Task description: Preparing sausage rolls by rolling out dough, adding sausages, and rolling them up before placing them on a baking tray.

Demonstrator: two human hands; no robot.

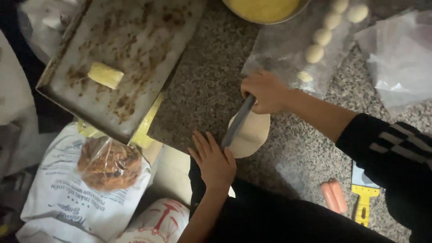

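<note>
At the near edge of the speckled stone table (207,81), the right hand (265,92) has its grip closed round the far end of a slim grey rolling pin (236,122), while the left hand (212,158) lies flat and open-fingered over the pin's near end, pressing rather than clasping. Under the pin sits a pale, flattened round of dough (252,135), touching the stone and partly hidden by the pin and the right hand.

The dough looks soft and light, likely to stretch, tear or stick if lifted by one edge; it would probably be best picked up from underneath, with fingers spread wide. The pin seems stiff and smooth, so it may slip unless held at both ends.

Beyond the right hand, a row of small dough balls (322,37) rests on a clear plastic sheet (279,54), near a bowl of yellow filling (263,9). To the left, a stained metal tray (121,58) carries one yellow block (105,74). Two pinkish sausages (334,196) and a yellow-handled scraper (363,198) lie well apart to the right. Printed sacks (58,198) stand below the tray.
</note>
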